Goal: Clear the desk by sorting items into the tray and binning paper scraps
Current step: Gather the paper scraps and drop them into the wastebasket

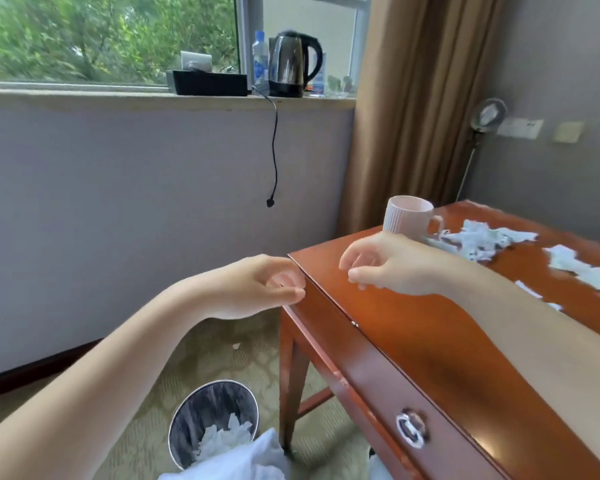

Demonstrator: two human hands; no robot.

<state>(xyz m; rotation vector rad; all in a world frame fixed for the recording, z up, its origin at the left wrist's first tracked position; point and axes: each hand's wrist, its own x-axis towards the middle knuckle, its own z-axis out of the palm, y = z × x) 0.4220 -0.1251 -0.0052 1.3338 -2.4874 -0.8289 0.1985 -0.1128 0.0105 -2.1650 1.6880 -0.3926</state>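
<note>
Bin (213, 420): lower left of the frame, on the carpet beside the bench leg; white scraps already lie in it.
Black box (208, 83): upper middle, on the sill; whether it is the tray I cannot tell.
Left hand (257, 289): middle of the frame, just off the bench's near corner and above the bin. Its fingers (293, 280) are curled with the thumb tip meeting them; whether they pinch a scrap I cannot tell.
Bench (413, 341): fills the lower right, its bare near end under the right hand.
Right hand (388, 268): right of centre, over the bench, fingers loosely curled and drooping, holding nothing that shows.
Mug (409, 216): upright just behind the right hand, handle to the right.
Scraps (482, 239): right of the mug, a loose white band running toward the right edge, with a second patch (582, 268) beyond it.
Key relation: the scraps lie right of the fingers, past the right wrist, so the right hand is nearer. The bin sits the other way, lower left.
Step, as I judge it: the next gather of scraps, much still to bin.
</note>
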